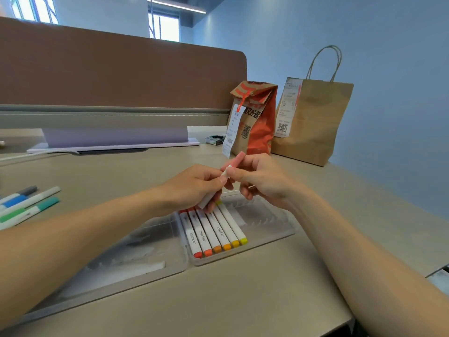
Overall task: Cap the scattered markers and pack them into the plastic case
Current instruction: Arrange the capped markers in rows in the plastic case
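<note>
Hands (192,186) (264,181) grip a slim white pink-capped marker (227,170) above the clear plastic case (279,229).

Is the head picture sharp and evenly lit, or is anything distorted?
Head view: the window is blown out; the wide lens tilts and bows the partition; the pink marker looks slightly soft, but print on the packed markers reads clearly.

Desk (243,300) with case (279,229), markers (29,203), bags (313,117).

case (267,229): clear, glossy plastic;
markers (213,229): smooth white plastic;
bag (313,122): matt brown paper;
desk (243,300): smooth, matt
</note>
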{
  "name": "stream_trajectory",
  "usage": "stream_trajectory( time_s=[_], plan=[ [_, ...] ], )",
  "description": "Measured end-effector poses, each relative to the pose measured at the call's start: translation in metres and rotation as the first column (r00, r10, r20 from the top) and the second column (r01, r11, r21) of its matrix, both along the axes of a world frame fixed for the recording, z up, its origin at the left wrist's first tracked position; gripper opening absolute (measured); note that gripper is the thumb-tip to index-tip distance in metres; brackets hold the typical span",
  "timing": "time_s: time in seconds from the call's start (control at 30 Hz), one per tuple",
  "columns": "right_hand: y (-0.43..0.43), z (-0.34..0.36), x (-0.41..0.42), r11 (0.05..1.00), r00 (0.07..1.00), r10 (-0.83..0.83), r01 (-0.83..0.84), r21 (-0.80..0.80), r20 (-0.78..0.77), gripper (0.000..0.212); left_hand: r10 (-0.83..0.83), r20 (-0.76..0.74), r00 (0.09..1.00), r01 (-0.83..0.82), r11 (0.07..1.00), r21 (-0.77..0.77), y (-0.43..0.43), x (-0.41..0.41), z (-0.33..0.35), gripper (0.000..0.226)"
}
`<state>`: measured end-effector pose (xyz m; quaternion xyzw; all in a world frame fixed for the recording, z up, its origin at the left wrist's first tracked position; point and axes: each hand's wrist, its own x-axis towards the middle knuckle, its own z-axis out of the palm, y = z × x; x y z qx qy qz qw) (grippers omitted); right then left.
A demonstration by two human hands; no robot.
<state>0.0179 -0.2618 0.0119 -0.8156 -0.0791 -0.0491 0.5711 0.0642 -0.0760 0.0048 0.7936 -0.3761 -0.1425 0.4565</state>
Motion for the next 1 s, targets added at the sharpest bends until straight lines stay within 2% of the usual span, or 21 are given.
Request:
stream_trajectory(
  time_s=[0.03, 0.1, 0.17, 0.27, 0.33, 0.47, 0.63, 0.9, 1.0],
  plan=[
    [0.002, -0.001, 0.001, 1.000, 1.000, -0.013, 0.013, 0.002, 0.003, 0.019, 0.013, 0.027, 1.000, -0.013, 1.000, 0.006, 0.000, -0.001, -0.001, 0.029],
    [0.001, -0.001, 0.002, 0.998, 0.999, -0.050, 0.049, 0.039, 0.017, 0.014, 0.054, 0.178, 0.983, -0.065, 0.996, 0.057, 0.001, 0.001, -0.003, 0.028],
    [-0.005, 0.002, 0.003, 0.991, 0.995, -0.100, 0.099, 0.088, 0.007, 0.016, 0.080, 0.361, 0.929, -0.159, 0.968, 0.196, 0.004, 0.005, -0.008, 0.031],
    [-0.014, 0.001, 0.001, 0.984, 0.983, -0.175, 0.177, 0.031, -0.054, 0.024, 0.036, 0.391, 0.920, -0.224, 0.867, 0.445, 0.012, 0.004, -0.020, 0.072],
    [-0.018, 0.000, 0.000, 0.978, 0.973, -0.208, 0.206, -0.035, -0.098, 0.029, -0.014, 0.393, 0.919, -0.219, 0.812, 0.541, 0.013, 0.000, -0.031, 0.092],
    [-0.020, 0.000, -0.001, 0.971, 0.956, -0.195, 0.157, -0.182, -0.221, 0.040, -0.001, 0.369, 0.930, -0.207, 0.826, 0.524, 0.010, -0.004, -0.034, 0.109],
    [-0.009, -0.005, -0.001, 0.896, 0.933, -0.193, 0.042, -0.441, -0.305, 0.040, -0.009, 0.380, 0.925, -0.197, 0.843, 0.500, 0.012, -0.006, -0.033, 0.107],
    [0.007, -0.016, 0.001, 0.760, 0.944, -0.283, 0.112, -0.640, -0.170, 0.060, -0.011, 0.336, 0.942, -0.162, 0.861, 0.482, 0.013, -0.007, -0.030, 0.107],
    [0.004, -0.015, -0.003, 0.773, 0.948, -0.287, 0.142, -0.619, -0.141, 0.062, -0.016, 0.339, 0.940, -0.161, 0.859, 0.486, 0.013, -0.008, -0.030, 0.105]
  ],
)
